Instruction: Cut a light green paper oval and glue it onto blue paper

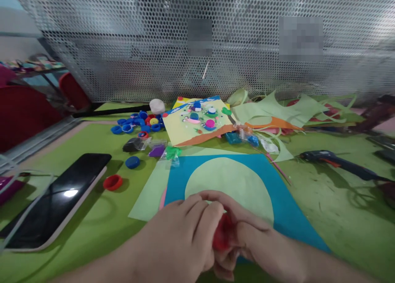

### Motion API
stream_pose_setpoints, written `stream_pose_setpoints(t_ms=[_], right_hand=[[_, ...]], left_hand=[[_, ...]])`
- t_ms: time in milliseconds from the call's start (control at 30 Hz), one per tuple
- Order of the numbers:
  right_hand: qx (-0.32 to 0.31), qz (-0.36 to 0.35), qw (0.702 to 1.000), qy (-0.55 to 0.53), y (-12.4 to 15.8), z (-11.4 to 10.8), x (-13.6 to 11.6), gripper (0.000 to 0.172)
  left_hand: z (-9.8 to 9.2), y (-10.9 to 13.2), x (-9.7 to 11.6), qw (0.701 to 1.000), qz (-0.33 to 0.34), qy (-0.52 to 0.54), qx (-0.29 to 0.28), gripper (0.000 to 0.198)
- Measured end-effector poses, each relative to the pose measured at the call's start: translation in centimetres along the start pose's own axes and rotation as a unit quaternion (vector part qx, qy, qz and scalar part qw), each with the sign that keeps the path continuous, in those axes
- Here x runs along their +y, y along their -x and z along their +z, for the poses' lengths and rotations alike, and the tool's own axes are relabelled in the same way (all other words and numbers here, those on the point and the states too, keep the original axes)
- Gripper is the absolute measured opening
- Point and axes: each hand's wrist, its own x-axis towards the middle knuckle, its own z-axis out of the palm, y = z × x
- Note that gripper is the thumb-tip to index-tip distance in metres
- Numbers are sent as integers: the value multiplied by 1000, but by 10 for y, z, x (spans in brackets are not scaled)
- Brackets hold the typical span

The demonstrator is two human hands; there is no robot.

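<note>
My left hand (191, 229) and my right hand (249, 229) come together at the lower middle, both closed around a small red lump (224, 233). The lump is blurred and partly covered by the fingers, so its kind does not show. Under the hands lies a blue paper sheet (290, 217) with a large pale green circle (231, 176) on it. A pale green sheet (148, 200) sticks out beneath at the left. Left of the paper sit a red bottle cap (112, 183) and a blue bottle cap (132, 162).
A phone (61, 196) lies at the left with a cable across it. Behind are piled bottle caps (138, 120), clay packets (157, 150), a decorated paper picture (200, 126) and paper scraps (277, 110). A glue gun (339, 161) lies right. A perforated metal panel (148, 48) stands at the back.
</note>
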Motion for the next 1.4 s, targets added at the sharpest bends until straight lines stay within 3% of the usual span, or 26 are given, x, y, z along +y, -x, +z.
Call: stream_pose_setpoints(t_ms=[100, 200, 333, 467, 533, 567, 633, 667, 700, 767, 967, 1033, 1133, 1233, 1400], right_hand=[[6, -45, 995, -89, -2, -5, 5, 49], [15, -67, 993, -95, 0, -7, 4, 53], [55, -21, 998, 31, 7, -1, -6, 52], [58, -29, 966, 249, 14, 1, -10, 53], [82, -124, 908, 392, 14, -2, -8, 57], [102, -199, 854, 470, 13, -4, -7, 57], [141, -348, 708, 599, 10, -8, -6, 45], [150, -395, 639, 643, 8, -9, -6, 37], [151, -419, 588, 675, 7, -9, -7, 31], [135, -427, 537, 715, 4, -7, -9, 34], [113, -406, 444, 791, 5, -3, -13, 34], [106, -402, 431, 801, 7, -3, -12, 31], [101, -388, 435, 806, 7, -3, -11, 28], [105, -383, 442, 804, 6, -3, -11, 26], [102, -388, 493, 772, 5, 0, -14, 27]], left_hand=[[-7, 1, -4, 998, -26, 58, 18, 30], [-10, -2, -5, 995, -28, 94, 31, 32], [-3, -8, 0, 995, -18, 102, -9, 56], [1, -7, 1, 990, -41, 133, -1, 36], [0, -4, 1, 982, -58, 178, 18, 24], [-1, -3, 0, 978, -64, 196, 22, 18], [-2, -2, 0, 975, -71, 209, 23, 12], [-2, -1, 0, 977, -73, 202, 15, 10], [-1, -1, 0, 979, -75, 191, 3, 7], [1, 0, 2, 981, -78, 174, -27, 3], [-1, 1, 8, 979, -85, 149, -114, 7], [-2, -1, 9, 978, -90, 139, -130, 13], [-1, -4, 7, 976, -104, 134, -139, 22], [5, -3, 6, 981, -98, 124, -109, 37], [12, 2, 6, 988, -78, 115, -69, 47]])
